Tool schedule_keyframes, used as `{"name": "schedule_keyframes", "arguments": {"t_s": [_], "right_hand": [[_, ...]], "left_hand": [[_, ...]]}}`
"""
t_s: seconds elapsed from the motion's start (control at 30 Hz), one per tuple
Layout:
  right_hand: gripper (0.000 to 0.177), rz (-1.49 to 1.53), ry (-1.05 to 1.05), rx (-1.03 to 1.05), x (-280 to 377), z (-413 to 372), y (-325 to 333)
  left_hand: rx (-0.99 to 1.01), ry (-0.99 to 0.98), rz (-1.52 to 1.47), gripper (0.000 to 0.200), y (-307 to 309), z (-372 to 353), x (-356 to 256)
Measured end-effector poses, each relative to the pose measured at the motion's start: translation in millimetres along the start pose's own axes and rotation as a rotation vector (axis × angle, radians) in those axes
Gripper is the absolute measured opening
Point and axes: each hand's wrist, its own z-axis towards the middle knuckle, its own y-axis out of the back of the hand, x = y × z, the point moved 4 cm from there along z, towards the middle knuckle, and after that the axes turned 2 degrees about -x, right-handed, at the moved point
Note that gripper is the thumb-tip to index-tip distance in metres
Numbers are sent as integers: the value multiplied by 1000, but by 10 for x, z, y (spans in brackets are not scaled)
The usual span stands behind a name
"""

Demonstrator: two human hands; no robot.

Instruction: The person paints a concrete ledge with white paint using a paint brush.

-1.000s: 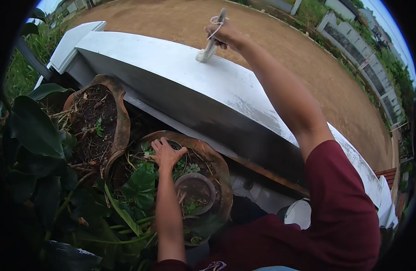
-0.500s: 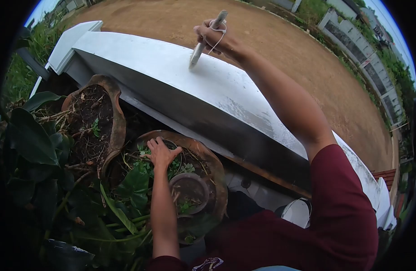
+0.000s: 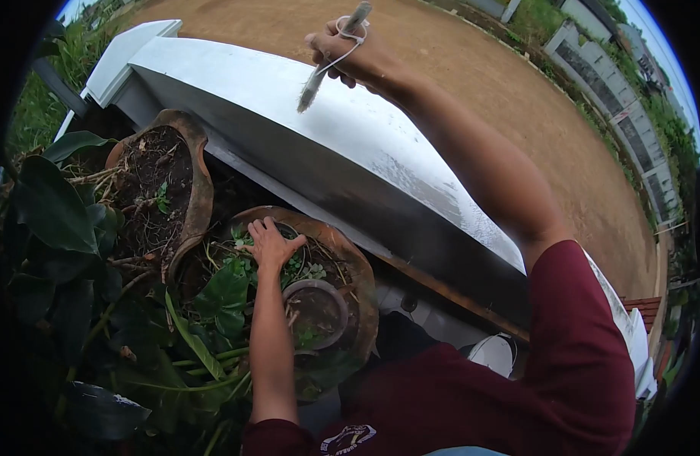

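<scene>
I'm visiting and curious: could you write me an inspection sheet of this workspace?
Surface: white wall top, grey patches toward the right.
Job's things: brush, pointing down; contact with the wall top unclear.
Clutter: clay planters with soil; leafy plants; white bucket.
Grips: right grip closed around the brush; left grip open, spread over the nearer planter.
Cables: nothing seen near the work, only a pale cord loop.
Surroundings: dirt ground and a block wall beyond.

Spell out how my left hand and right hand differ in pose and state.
The right hand is closed around a brush; the left hand has its fingers spread. The right hand is by the white wall; the left hand is at a clay planter. Both are bare.
</scene>
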Motion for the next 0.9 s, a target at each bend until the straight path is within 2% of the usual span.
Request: {"name": "schedule_keyframes", "arguments": {"t_s": [0.07,0.13,0.27,0.33,0.4,0.47,0.53,0.57,0.6,0.67,0.7,0.87,0.9], "right_hand": [[25,-207,-179,100,-64,-217,-182],[21,-284,-137,-3,-176,-528,66],[28,-401,-367,20,33,-1355,713],[27,-450,-372,-4,147,-1480,779],[26,-399,-488,-44,337,-1420,1012],[31,-307,-318,-88,312,-1074,830],[27,-129,-187,-55,255,-601,408],[28,-68,41,-21,158,-221,-91],[29,-48,70,-21,116,-66,-302],[28,-74,28,-9,-154,147,-577],[28,-95,-34,-16,-198,64,-508],[22,-231,-359,11,-98,-948,450],[23,-354,-445,31,40,-1124,618]], "left_hand": [[23,6,4,99,36,-30,-21],[-4,0,-15,99,22,-22,5],[6,1,12,99,31,-25,-13],[13,3,21,99,44,-13,-20],[16,9,21,99,55,-10,-29],[23,10,24,99,74,-29,-41],[30,25,25,99,100,-34,-31],[24,21,28,99,93,-40,-16],[18,11,16,99,63,-30,-36],[-2,-6,14,100,-7,6,-10],[-10,-13,12,100,-29,4,18],[5,-1,0,97,51,-67,21],[10,2,8,97,80,-69,-13]]}}
